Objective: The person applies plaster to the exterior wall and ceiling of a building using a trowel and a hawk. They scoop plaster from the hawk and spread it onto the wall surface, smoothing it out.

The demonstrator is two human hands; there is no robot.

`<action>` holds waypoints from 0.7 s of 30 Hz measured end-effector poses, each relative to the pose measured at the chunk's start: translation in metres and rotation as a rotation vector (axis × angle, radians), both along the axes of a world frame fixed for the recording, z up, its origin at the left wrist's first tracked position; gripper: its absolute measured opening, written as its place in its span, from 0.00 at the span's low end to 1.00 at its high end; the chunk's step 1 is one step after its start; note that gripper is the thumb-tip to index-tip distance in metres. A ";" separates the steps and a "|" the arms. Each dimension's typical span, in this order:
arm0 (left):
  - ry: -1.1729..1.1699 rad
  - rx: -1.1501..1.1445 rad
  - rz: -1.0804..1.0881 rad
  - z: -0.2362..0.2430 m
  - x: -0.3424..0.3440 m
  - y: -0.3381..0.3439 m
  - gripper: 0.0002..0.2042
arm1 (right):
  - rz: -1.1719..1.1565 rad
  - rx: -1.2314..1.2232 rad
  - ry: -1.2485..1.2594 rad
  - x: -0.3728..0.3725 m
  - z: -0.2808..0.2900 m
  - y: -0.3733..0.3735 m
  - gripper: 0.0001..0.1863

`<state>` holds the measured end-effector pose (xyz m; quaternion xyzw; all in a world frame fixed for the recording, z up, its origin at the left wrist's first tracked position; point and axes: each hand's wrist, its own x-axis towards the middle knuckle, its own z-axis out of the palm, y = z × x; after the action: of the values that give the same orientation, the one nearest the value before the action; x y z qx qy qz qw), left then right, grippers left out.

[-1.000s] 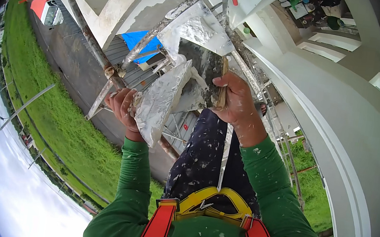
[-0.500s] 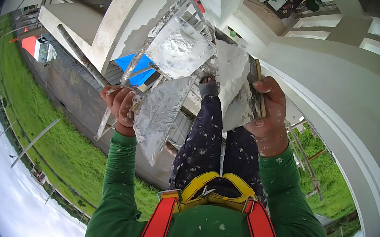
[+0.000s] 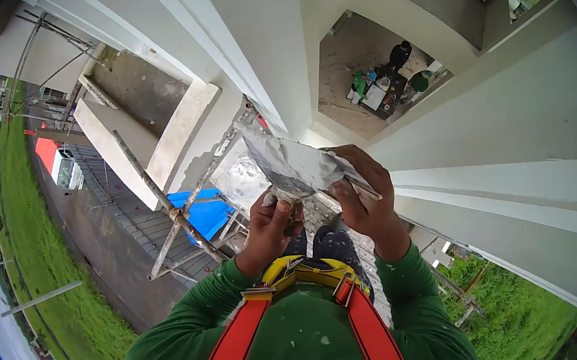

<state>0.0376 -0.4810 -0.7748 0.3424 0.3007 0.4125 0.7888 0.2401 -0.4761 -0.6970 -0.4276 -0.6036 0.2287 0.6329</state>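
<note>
White paste (image 3: 271, 153) above the left fingers (image 3: 279, 216), not all used up yet, it seems.
They pinch a scraper (image 3: 288, 181); right fingers (image 3: 370, 167) pinch a trowel (image 3: 318, 166).

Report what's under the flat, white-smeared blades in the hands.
Part of a pale flat board bearing white paste shows beyond their edge; whatever lies directly behind the blades is covered.

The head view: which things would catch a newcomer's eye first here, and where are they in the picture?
Bright red harness straps stand out at the lower centre, against a green shirt. Near the picture's middle, the left hand and the right hand hold white-smeared plates. A vivid blue sheet shows left of the hands, among scaffold poles.
</note>
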 end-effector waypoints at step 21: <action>0.684 1.822 0.217 0.037 0.023 0.038 0.16 | 0.398 -0.751 1.731 0.082 0.036 -0.142 0.07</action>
<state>0.0608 -0.4435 -0.7378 0.8921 0.1092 0.4356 0.0505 0.3225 -0.6176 -0.6615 -0.1755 0.1235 0.7461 0.6303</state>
